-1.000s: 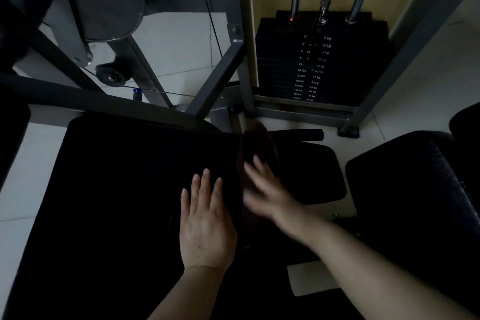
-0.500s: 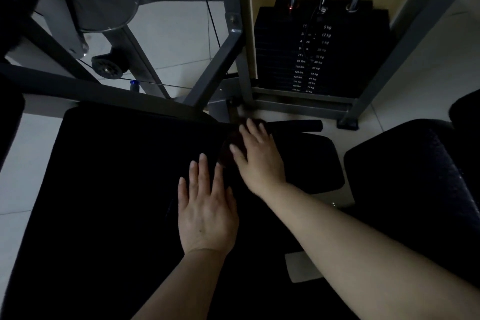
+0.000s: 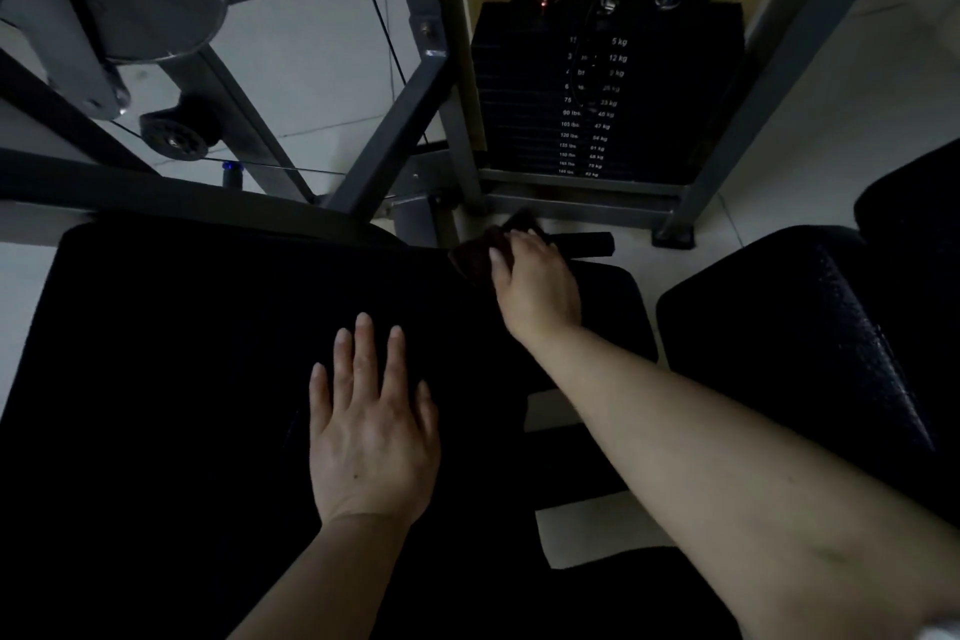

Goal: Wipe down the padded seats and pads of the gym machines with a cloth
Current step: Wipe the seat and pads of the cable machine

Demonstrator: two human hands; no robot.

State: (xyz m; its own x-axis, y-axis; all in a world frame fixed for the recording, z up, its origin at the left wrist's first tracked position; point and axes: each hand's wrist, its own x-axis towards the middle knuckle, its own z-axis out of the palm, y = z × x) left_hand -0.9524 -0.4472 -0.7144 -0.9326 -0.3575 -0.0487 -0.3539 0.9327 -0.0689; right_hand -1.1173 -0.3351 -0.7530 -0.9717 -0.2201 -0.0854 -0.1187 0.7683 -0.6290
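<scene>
Our left hand [image 3: 371, 437] lies flat with straight fingers on the black seat pad [image 3: 171, 379]. Our right hand [image 3: 535, 286] presses a dark cloth [image 3: 475, 257] at the pad's far corner, fingers bent over it.

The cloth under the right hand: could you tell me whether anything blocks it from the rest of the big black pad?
Nothing visible does. The right hand presses the cloth at the pad's far edge; only the left hand rests flat on it, nearer.
</scene>
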